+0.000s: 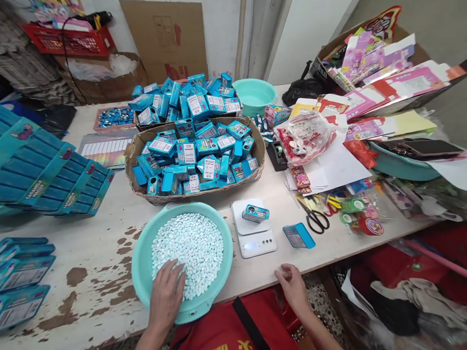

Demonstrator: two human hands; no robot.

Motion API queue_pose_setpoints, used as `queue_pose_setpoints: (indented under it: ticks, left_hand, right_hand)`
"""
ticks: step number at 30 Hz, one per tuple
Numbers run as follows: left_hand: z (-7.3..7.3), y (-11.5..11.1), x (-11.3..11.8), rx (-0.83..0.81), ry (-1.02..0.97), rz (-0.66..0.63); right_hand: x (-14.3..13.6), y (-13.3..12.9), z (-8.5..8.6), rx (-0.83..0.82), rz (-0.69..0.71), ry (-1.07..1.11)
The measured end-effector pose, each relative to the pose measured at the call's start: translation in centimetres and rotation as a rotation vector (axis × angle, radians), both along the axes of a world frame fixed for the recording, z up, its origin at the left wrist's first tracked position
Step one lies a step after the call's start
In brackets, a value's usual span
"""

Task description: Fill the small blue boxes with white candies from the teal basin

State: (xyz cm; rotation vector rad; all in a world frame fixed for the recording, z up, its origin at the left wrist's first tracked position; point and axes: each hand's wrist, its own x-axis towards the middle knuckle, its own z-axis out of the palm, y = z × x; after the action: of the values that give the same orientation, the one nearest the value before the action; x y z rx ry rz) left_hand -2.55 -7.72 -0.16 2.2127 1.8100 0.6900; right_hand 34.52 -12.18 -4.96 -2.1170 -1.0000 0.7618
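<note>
The left hand [167,294], fingers loosely spread, touches loose sweets [200,243], plenty unpacked, in the bowl [138,256] at the bench's [112,317] front edge. The right hand [295,291] curls nearby; I cannot tell if it pinches anything. One box [256,213] lies on the scale [256,242]; made-up boxes [201,155] heap farther back.

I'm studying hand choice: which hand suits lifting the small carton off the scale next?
Probably the right hand: it looks empty and nearer the carton, while the left hand touches candies in the basin.
</note>
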Motion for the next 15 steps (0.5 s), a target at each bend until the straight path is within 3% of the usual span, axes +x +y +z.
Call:
queue_pose_setpoints:
  ticks: [7, 15]
  left_hand:
    - [-0.3, -0.1, -0.1, 0.058, 0.049, -0.001]
    - [-0.2, -0.1, 0.0, 0.111, 0.068, -0.034]
  right_hand:
    - [-0.6, -0.3, -0.9, 0.047, 0.044, -0.064]
    - [-0.6, -0.5, -1.5, -0.025, 0.058, -0.069]
